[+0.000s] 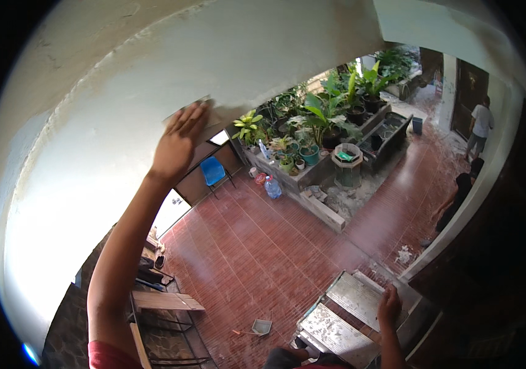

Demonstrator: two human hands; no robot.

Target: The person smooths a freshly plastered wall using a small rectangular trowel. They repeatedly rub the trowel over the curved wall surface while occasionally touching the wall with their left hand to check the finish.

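Note:
My left hand [180, 138] reaches up with its arm stretched out. It presses a thin grey-brown sheet [212, 118], which looks like sandpaper, flat against the pale painted underside of a wall or beam [121, 104]. The sheet's edges stick out on both sides of the fingers. Low on the right, my right hand [390, 305] hangs over a paint-spattered platform [337, 323] with its fingers curled closed. What it holds, if anything, is hidden.
Below lies a red tiled floor [244, 246] with a dustpan-like tray [262, 326]. A metal-framed rack [171, 335] stands lower left. Farther off are a blue chair [213, 171], a large water bottle [273, 187] and potted plants [318, 117]. Two people [480, 126] are at the right.

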